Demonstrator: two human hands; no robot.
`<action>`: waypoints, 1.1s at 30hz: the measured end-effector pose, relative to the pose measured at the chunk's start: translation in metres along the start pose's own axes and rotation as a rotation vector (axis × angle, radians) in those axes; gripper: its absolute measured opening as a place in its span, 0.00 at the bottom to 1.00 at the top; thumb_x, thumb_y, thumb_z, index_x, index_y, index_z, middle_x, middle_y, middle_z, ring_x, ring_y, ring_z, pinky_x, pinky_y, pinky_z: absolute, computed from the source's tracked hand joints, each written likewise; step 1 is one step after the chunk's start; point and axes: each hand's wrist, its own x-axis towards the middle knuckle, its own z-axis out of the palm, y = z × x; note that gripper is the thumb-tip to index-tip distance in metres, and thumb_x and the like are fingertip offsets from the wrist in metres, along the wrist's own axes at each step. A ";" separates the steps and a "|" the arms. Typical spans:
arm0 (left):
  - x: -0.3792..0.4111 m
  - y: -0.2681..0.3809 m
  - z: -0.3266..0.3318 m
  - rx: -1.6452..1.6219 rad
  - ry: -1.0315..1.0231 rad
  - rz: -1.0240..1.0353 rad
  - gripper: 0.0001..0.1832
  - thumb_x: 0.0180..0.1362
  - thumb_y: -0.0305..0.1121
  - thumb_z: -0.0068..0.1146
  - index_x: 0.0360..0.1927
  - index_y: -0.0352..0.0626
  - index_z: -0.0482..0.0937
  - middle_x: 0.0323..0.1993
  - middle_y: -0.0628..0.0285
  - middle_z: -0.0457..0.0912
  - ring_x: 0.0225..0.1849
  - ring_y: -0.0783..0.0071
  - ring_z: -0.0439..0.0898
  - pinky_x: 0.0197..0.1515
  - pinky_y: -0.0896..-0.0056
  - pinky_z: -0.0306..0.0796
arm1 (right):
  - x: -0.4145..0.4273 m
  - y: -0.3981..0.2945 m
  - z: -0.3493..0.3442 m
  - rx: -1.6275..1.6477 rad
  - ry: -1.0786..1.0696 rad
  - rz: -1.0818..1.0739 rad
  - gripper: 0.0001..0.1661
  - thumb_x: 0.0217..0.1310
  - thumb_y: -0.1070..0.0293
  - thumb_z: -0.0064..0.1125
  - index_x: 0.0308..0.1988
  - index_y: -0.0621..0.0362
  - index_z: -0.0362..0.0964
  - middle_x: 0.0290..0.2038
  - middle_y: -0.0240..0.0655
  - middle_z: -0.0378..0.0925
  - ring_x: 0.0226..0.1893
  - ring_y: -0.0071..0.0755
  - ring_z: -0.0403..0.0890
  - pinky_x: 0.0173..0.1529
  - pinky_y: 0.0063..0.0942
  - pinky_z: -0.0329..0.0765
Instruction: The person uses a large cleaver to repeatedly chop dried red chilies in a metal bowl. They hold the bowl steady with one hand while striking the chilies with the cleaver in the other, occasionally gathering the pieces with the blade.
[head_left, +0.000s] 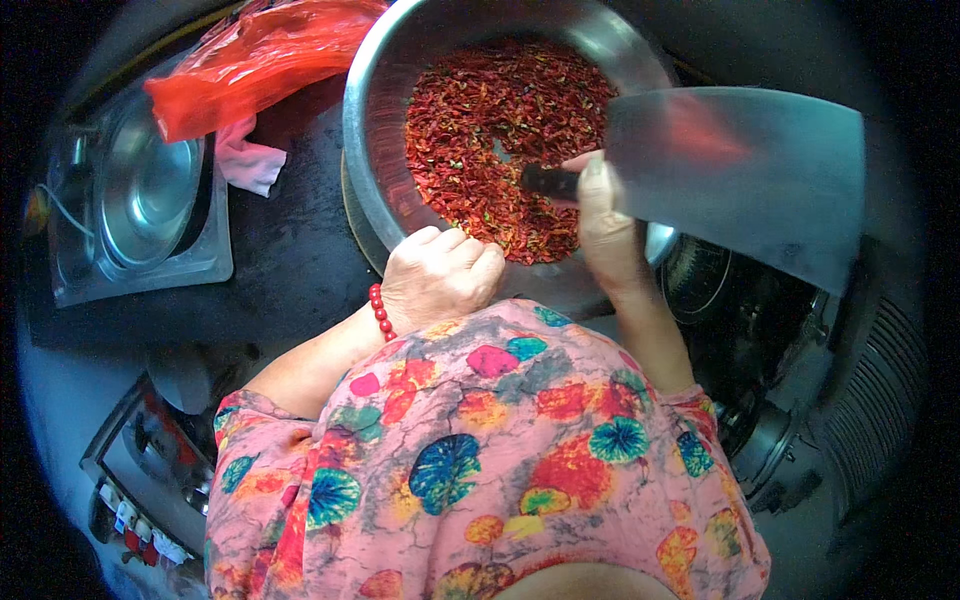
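Note:
A wide stainless steel basin (367, 150) holds a broad layer of chopped red chilli peppers (517, 97), with a small patch of bare metal showing near its middle. My left hand (446, 270) is curled at the near-left rim of the basin, its knuckles up and its fingertips hidden. A red bead bracelet (381, 311) circles that wrist. In my right hand (606, 217) is a cleaver, held by its dark handle (551, 182). Its broad metal blade (742, 172) is raised over the basin's right side and reaches beyond it, lying apart from the chillies.
On the dark tabletop (300, 247), left of the basin, lie a red plastic bag (262, 67) and a pink cloth (251, 161). A round metal pan (150, 195) rests on a pale tray (217, 259) farther left. Dark equipment (750, 315) stands below the right side.

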 end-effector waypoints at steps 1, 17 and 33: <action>0.001 0.000 0.001 0.008 -0.004 0.009 0.07 0.34 0.33 0.53 0.19 0.48 0.69 0.12 0.70 0.63 0.18 0.75 0.68 0.20 0.75 0.59 | -0.008 0.007 0.004 -0.029 0.007 -0.007 0.15 0.65 0.69 0.33 0.33 0.64 0.66 0.29 0.38 0.69 0.29 0.27 0.75 0.32 0.23 0.78; 0.005 0.002 -0.002 -0.014 0.002 0.014 0.06 0.34 0.31 0.52 0.19 0.47 0.69 0.12 0.69 0.65 0.18 0.75 0.68 0.20 0.74 0.60 | -0.005 -0.008 0.002 0.276 0.089 0.239 0.13 0.64 0.69 0.35 0.32 0.65 0.66 0.29 0.36 0.69 0.27 0.26 0.74 0.29 0.23 0.78; 0.001 0.002 -0.001 -0.024 0.000 -0.001 0.08 0.34 0.33 0.54 0.20 0.47 0.69 0.13 0.69 0.65 0.19 0.74 0.69 0.21 0.74 0.60 | 0.009 -0.033 0.003 -0.066 0.120 -0.206 0.12 0.62 0.73 0.36 0.31 0.65 0.69 0.26 0.35 0.71 0.26 0.26 0.73 0.29 0.25 0.73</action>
